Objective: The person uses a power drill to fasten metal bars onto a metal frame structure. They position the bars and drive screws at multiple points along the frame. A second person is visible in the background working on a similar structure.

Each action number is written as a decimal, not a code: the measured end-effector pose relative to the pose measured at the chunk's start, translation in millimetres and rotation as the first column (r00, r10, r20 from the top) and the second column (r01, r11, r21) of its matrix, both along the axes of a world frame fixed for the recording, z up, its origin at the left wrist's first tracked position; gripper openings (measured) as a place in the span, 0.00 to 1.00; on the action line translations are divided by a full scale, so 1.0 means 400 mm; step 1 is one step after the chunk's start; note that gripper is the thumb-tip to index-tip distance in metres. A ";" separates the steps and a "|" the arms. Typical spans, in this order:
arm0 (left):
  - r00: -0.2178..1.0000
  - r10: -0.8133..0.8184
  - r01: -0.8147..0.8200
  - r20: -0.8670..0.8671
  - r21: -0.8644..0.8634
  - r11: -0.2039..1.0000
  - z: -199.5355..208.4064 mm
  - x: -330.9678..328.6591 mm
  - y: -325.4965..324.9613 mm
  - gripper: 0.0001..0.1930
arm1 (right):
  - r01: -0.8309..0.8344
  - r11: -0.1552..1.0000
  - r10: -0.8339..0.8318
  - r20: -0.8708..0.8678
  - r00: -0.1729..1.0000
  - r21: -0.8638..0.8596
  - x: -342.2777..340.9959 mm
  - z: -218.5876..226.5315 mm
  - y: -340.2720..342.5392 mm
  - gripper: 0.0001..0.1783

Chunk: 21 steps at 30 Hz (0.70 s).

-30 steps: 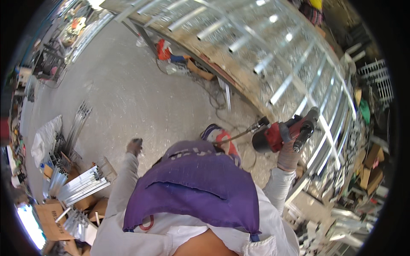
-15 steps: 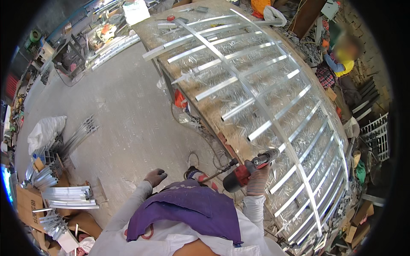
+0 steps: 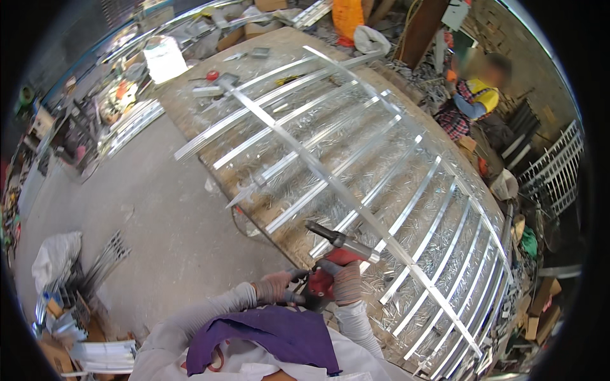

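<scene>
Workshop tabletop (image 3: 289, 41) with metal slats (image 3: 210, 134); one red-and-black rivet gun (image 3: 343, 242), hand-held

Setting: grey concrete floor (image 3: 159, 203) at left; wooden tabletop on the diagonal, bearing pale metal slats in rows. One long rail (image 3: 333, 185) crosses them; a second rail (image 3: 445, 164) lies along the far side. Loose metal bits (image 3: 378, 282), thin and numerous, lie between the slats. One co-worker (image 3: 484, 95), yellow-topped, beyond the far edge.

Item: rivet gun, so judged by its shape. Location: in front of the wearer's body, above the near edge of the tabletop.

Hands: close together. Right hand (image 3: 347, 286) wrapped about the grip. Left hand (image 3: 273, 287) at the dark base, fingers curled; firm hold or mere touch, cannot tell.

Hazards (judged): a swing of the barrel could knock a near slat askew, its rear end overlapping the slats in view. Loose bits could lodge under a slat and tilt it. A slack right-hand grip could let the nose-heavy tool tip.

Orientation: long axis of barrel slanting from upper left to lower right in view. Narrow dark nose toward upper left; broad pale end toward the long rail. Grip and base drop toward the wearer.
</scene>
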<state>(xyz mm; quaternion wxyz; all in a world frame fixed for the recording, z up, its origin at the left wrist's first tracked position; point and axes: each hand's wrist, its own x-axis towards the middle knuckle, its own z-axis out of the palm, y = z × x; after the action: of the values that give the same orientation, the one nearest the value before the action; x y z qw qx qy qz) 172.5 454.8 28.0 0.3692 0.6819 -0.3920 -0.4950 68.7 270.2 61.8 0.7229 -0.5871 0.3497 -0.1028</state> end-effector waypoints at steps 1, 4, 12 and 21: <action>0.999 -0.040 0.041 0.021 -0.022 0.999 -0.007 0.005 -0.010 0.47 | -0.041 0.998 0.040 -0.014 0.999 -0.045 0.016 0.013 0.009 0.13; 0.953 -0.073 0.049 -0.293 -0.090 0.995 -0.005 0.063 -0.005 0.49 | 0.003 0.996 0.003 0.057 0.998 -0.090 0.079 0.025 0.059 0.13; 0.823 -0.225 0.095 -0.521 -0.265 0.959 -0.058 0.243 0.074 0.62 | 0.325 0.946 -0.322 0.146 0.936 0.004 0.248 0.067 0.219 0.15; 0.862 -0.229 0.083 -0.452 -0.321 0.944 -0.043 0.407 0.182 0.51 | 0.407 0.755 -0.377 0.168 0.911 -0.514 0.416 0.163 0.429 0.17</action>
<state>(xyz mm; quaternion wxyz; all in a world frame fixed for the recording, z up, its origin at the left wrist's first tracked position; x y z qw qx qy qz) 335.4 527.6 10.7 0.5093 0.4408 -0.4103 -0.6149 235.2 441.7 126.8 0.4999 -0.6765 0.4021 -0.3615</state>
